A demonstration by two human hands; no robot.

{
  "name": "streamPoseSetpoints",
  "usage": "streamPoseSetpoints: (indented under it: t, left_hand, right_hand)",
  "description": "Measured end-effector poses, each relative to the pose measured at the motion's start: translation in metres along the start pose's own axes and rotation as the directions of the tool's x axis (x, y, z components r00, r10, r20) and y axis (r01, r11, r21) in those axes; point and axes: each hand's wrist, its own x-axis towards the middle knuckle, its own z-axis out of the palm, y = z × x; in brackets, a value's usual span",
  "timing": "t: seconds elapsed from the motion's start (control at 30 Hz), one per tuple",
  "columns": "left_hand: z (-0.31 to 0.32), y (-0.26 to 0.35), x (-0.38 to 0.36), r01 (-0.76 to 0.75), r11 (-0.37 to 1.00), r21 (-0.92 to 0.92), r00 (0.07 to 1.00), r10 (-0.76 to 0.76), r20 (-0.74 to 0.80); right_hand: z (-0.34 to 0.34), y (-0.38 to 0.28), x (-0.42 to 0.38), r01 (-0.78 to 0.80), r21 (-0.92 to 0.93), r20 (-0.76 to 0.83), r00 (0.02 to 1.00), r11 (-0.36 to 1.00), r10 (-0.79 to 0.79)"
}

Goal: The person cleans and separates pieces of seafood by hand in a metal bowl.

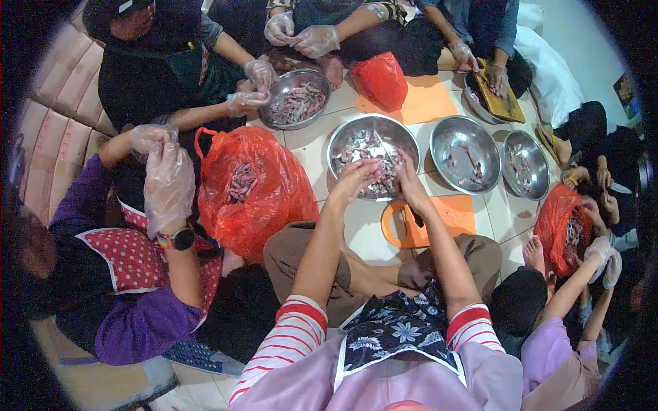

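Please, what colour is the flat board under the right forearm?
The board is orange; it shows best in the head view.

The single head view looks forward and down from above and behind the left hand [359, 177] and right hand [412, 186]. Fairly near their grip, it takes in the tiled floor [359, 241] around.

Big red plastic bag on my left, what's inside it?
Small greyish-pink pieces show in the mouth of the red plastic bag. Anything deeper or under its folds is hidden.
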Motion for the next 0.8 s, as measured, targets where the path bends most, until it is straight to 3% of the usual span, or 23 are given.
streamPoseSetpoints:
  t: [0.03, 0.13, 0.27, 0.33, 0.47, 0.53, 0.8]
  left_hand:
    - [0.0, -0.001, 0.002, 0.006, 1.0, 0.007, 1.0, -0.006, -0.031]
    - [-0.003, -0.004, 0.002, 0.005, 1.0, -0.012, 0.996, -0.006, -0.085]
    - [-0.012, -0.009, 0.007, 0.008, 0.999, -0.035, 0.997, -0.011, -0.073]
    - [-0.014, -0.009, 0.008, 0.012, 1.0, -0.007, 0.994, -0.013, -0.109]
    - [-0.018, -0.006, 0.009, 0.057, 0.997, 0.049, 0.997, -0.055, -0.051]
    - [-0.017, -0.008, 0.007, 0.047, 0.999, -0.004, 0.999, -0.047, 0.003]
    - [-0.014, -0.009, 0.005, 0.07, 0.993, 0.093, 0.998, -0.07, -0.003]
  right_hand:
    - [0.003, -0.004, -0.004, -0.001, 0.003, 0.001, 1.0, 1.0, 0.001]
    - [0.011, -0.006, -0.011, 0.265, -0.149, 0.077, 0.964, 0.953, -0.256]
    - [0.02, 0.003, -0.011, 0.204, -0.057, 0.091, 0.976, 0.977, -0.199]
    - [0.023, 0.004, -0.009, 0.325, -0.134, 0.062, 0.946, 0.936, -0.319]
    - [0.023, 0.004, -0.007, 0.304, -0.164, 0.076, 0.952, 0.938, -0.295]
    - [0.023, -0.005, -0.01, 0.071, -0.051, 0.09, 0.994, 0.996, -0.066]
    - [0.028, 0.0, 0.007, 0.088, -0.125, 0.023, 0.996, 0.988, -0.086]
